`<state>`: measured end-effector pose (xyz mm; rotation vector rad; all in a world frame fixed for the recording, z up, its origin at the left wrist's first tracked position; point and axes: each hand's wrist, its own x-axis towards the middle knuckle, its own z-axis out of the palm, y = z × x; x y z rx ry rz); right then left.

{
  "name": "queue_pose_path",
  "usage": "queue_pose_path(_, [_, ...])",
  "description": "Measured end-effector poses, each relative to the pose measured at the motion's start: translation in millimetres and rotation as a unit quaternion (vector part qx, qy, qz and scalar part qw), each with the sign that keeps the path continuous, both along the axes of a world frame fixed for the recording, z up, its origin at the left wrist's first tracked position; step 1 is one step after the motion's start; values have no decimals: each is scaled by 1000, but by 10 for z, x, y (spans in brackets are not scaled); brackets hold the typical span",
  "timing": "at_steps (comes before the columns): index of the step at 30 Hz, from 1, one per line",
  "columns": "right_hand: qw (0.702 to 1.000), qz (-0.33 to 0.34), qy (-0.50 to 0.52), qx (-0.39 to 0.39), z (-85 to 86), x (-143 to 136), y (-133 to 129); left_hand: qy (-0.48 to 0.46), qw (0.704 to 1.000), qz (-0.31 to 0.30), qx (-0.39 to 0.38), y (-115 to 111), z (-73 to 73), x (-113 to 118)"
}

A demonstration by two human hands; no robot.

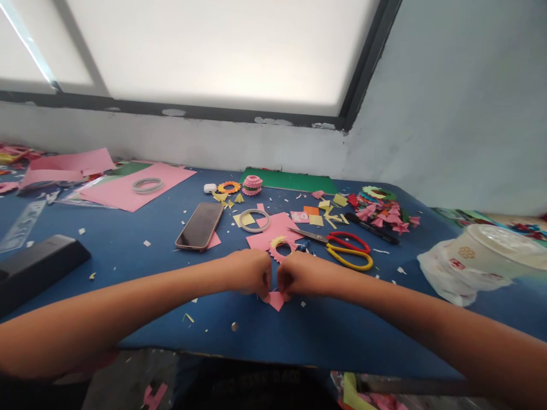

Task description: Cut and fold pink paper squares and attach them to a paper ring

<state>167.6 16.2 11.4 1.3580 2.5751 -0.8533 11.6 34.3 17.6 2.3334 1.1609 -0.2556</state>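
Observation:
Near the front edge of the blue table, a small folded pink paper (277, 300) is pinched between both hands. My left hand (253, 273) grips its left side, fingers closed. The right side is held by my right hand (302, 275), its fingers also closed. Just beyond the hands lies a pink paper ring with a notched edge (276, 251), partly covered by my right hand. Scissors with red and yellow handles (348, 250) rest to the right, blades partly open. Behind the hands are a pink sheet (277, 224) and a tape roll (253, 221).
A phone (200, 226) lies left of the hands, with a dark box-like object (43, 267) further left. To the right stand a bagged cup (468, 259), a black pen (372, 228) and a pile of folded paper pieces (382, 209). Paper scraps dot the table (162, 319).

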Motion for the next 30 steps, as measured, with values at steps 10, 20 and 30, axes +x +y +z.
queue_pose_path(10, [996,-48,72,12,-5,80,-186,-82,990,18,-109,-12,-75,-125])
queue_pose_path(20, [992,-47,107,-36,-113,138,-134,-130,990,-10,-48,0,-130,-145])
queue_pose_path(30, [989,-77,110,58,-114,87,-250,-140,990,-13,-18,-100,-69,-142])
